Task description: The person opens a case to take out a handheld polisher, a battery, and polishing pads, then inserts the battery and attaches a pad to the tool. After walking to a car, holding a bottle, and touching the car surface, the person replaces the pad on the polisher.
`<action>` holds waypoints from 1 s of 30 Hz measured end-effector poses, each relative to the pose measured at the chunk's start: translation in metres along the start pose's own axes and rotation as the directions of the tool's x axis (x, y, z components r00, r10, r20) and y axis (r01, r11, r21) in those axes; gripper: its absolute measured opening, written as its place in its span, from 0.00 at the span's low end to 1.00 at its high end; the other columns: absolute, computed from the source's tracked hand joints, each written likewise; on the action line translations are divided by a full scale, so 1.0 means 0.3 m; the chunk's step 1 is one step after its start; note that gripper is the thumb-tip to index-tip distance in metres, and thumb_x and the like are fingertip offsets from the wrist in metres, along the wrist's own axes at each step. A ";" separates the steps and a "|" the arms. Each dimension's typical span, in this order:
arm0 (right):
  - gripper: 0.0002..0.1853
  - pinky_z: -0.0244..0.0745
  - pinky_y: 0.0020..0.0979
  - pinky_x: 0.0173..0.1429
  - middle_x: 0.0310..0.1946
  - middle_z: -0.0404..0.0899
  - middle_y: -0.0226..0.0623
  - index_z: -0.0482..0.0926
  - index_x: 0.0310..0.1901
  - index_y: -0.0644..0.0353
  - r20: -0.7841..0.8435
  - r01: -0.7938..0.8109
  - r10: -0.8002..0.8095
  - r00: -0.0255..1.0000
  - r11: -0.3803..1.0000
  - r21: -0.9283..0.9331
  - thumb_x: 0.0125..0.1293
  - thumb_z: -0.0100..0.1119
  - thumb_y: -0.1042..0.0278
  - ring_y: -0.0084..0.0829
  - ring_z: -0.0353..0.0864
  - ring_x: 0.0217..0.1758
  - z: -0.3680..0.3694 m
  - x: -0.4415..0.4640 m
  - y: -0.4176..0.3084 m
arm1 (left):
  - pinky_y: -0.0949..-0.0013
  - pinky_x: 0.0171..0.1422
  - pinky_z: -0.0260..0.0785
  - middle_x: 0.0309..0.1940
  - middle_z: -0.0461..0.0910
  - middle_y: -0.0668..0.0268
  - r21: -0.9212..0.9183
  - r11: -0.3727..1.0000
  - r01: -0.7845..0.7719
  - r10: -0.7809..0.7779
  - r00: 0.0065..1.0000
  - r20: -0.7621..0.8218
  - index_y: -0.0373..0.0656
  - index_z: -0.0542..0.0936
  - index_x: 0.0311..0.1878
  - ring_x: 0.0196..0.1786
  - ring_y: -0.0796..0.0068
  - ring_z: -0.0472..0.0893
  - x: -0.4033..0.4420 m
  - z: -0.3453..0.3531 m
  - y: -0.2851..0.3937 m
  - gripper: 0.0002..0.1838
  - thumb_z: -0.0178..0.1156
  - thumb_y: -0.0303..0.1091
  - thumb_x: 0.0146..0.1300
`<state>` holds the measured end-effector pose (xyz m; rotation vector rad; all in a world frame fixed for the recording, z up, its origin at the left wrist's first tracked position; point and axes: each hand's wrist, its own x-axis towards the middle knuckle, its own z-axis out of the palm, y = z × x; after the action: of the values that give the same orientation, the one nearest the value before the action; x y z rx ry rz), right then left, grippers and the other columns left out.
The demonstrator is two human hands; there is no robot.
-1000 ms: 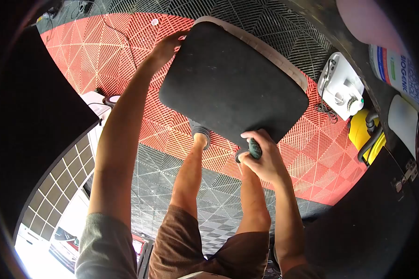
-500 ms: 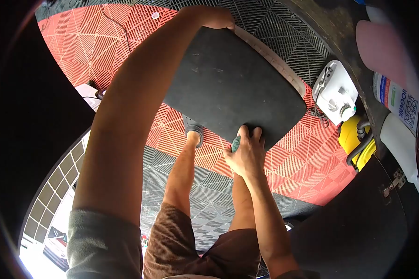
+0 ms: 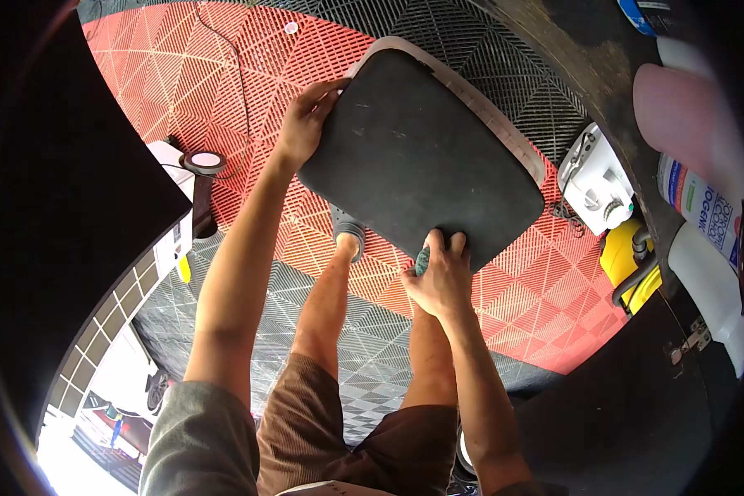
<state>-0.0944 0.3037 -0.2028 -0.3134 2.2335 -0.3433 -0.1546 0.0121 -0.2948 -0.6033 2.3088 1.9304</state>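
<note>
Left hand (image 3: 304, 128), half-open, grip unclear, has moved to the left edge of the board (image 3: 426, 149) over the floor (image 3: 546, 289); right hand (image 3: 444, 279) clasps a green pad (image 3: 422, 261) at its near edge. Slack holding could tip it.

All around, red and black floor matting (image 3: 546, 306), with a small white disc (image 3: 291, 28) at eleven o'clock, a thin black cable (image 3: 242, 87) between ten and eleven, and a round dark object (image 3: 204, 160) with a pink top at ten. Between two and three, a white appliance (image 3: 597, 169), with a yellow machine (image 3: 618, 258) at three. At two, a pink container (image 3: 678, 107) beside a labelled tub (image 3: 704, 211).
</note>
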 end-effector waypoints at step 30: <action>0.26 0.71 0.27 0.47 0.43 0.71 0.34 0.74 0.52 0.59 0.081 -0.041 -0.031 0.996 0.653 0.756 0.48 0.51 0.87 0.25 0.71 0.43 -0.319 -0.199 0.192 | 0.57 0.48 0.75 0.37 0.82 0.58 0.228 0.953 0.200 -0.188 0.979 -0.073 0.39 0.81 0.36 0.41 0.58 0.82 -0.904 0.969 -0.015 0.10 0.70 0.27 0.50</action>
<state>-0.1379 0.3908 -0.1219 0.1392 1.7977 -1.1971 0.0404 0.3581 -0.2776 -0.8253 2.3578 1.5469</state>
